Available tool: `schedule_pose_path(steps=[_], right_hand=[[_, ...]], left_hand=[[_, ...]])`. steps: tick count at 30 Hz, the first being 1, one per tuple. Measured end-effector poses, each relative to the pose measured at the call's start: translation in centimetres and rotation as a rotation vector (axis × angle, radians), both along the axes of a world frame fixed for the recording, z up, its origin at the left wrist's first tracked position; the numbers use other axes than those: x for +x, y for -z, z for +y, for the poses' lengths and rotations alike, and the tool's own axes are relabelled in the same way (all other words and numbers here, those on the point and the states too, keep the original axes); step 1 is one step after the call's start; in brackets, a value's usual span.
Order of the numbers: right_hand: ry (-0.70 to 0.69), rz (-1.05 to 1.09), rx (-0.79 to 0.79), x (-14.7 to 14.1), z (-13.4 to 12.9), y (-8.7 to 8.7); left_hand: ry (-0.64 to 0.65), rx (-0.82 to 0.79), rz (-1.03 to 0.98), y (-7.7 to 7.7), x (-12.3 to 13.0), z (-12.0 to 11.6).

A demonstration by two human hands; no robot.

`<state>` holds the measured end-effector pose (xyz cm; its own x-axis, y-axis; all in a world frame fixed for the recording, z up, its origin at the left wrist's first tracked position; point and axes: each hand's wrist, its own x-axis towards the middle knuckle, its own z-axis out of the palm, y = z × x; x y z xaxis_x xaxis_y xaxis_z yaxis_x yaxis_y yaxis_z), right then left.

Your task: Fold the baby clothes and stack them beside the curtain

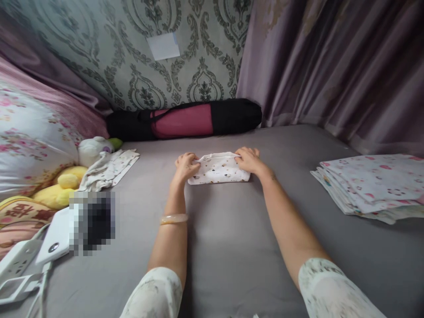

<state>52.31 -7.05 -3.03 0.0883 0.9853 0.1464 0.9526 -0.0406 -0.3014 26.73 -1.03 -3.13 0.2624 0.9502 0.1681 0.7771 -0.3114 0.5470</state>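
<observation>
A white cloth with small brown and dark prints (220, 170) lies folded into a flat rectangle on the grey bed sheet (225, 247). My left hand (186, 167) pinches its far left corner between thumb and fingers. At the far right corner, my right hand (249, 160) grips the same cloth in a similar way. The far edge between both hands is slightly raised and looks turned over. Some fingertips are hidden behind or under the fabric.
To the right lies a stack of printed cloths (374, 183). A crumpled cloth (111, 168), plush toys (68, 185), a floral pillow (36, 137), a power bank (56, 238) and a power strip (20, 260) sit left. A black and red rolled bag (182, 121) lies along the wall.
</observation>
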Motion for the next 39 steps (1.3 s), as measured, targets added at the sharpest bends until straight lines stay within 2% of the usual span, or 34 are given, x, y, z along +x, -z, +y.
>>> schedule_pose_path(steps=[4, 7, 10, 13, 15, 18, 20, 22, 24, 26, 29, 34, 39], right_hand=[[-0.163, 0.269, 0.013, 1.6, -1.8, -3.4], [-0.242, 0.451, 0.012, 2.2, -3.4, -5.5], [-0.246, 0.562, 0.006, 2.5, -4.5, -6.4], [-0.216, 0.617, -0.004, 2.8, -4.5, -6.2], [-0.199, 0.618, 0.034, 2.9, -4.0, -5.7], [-0.171, 0.56, 0.227, 3.0, -3.0, -5.0], [-0.137, 0.483, 0.362, 3.1, -2.6, -4.6], [-0.114, 0.382, 0.383, 3.1, -2.4, -4.3], [-0.127, 0.289, 0.232, 3.1, -2.5, -3.9], [-0.147, 0.227, -0.013, 3.1, -2.7, -3.6], [-0.176, 0.185, -0.293, 3.0, -2.8, -3.1], [-0.229, 0.17, -0.457, 2.9, -2.8, -2.8], [-0.225, 0.186, -0.533, 2.3, -3.4, -3.8]], left_hand=[[0.173, -0.254, -0.339, -3.2, -2.1, -0.8], [0.251, -0.311, -0.495, -4.9, -3.2, -1.8], [0.272, -0.343, -0.572, -5.4, -3.6, -2.4], [0.287, -0.342, -0.613, -4.9, -3.1, -2.1], [0.275, -0.254, -0.617, -4.3, -2.3, -1.6], [0.192, 0.049, -0.591, -3.5, -0.7, -0.8], [0.134, 0.251, -0.508, -3.3, 0.0, -0.6], [0.121, 0.344, -0.348, -3.1, 0.4, -0.7], [0.173, 0.306, -0.129, -2.8, 0.4, -0.9], [0.255, 0.184, 0.087, -2.5, 0.3, -1.2], [0.349, 0.008, 0.247, -2.2, 0.1, -1.5], [0.375, -0.165, 0.318, -2.5, 0.0, -2.0], [0.371, -0.272, 0.338, -3.2, -0.4, -2.1]])
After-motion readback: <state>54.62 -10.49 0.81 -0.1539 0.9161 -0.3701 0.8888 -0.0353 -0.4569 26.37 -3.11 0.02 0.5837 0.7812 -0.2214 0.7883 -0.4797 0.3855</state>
